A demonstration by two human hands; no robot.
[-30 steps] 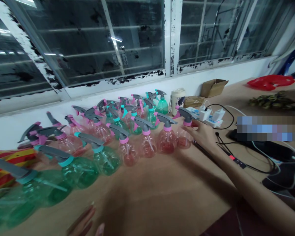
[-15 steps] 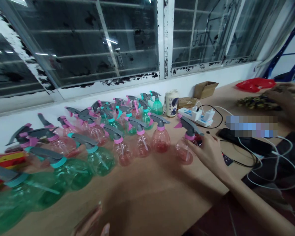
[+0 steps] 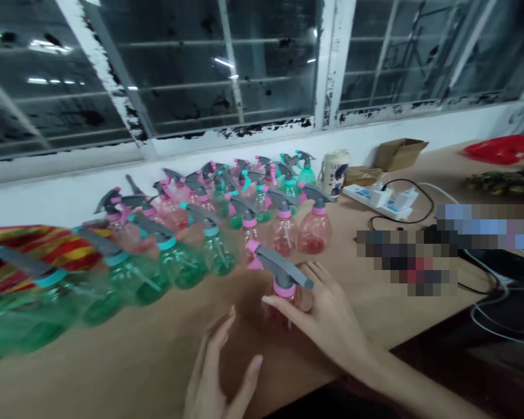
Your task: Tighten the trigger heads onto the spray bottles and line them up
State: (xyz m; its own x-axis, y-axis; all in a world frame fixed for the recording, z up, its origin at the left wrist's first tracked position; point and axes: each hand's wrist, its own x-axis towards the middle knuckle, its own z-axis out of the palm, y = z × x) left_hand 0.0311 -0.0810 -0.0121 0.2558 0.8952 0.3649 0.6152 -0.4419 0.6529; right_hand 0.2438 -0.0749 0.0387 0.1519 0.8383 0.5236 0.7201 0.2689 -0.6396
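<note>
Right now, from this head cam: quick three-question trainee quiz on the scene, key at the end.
1. Multiple choice: what is the right hand wrapped around? A) a pink spray bottle B) a cardboard box C) a red plastic bag
2. True or false: the front green spray bottle has a pink collar.
3. Which white item with plugs in it lies on the tabletop to the right of the bottles?

Key: 1 A; 2 false, its collar is teal; 3 a power strip.
</note>
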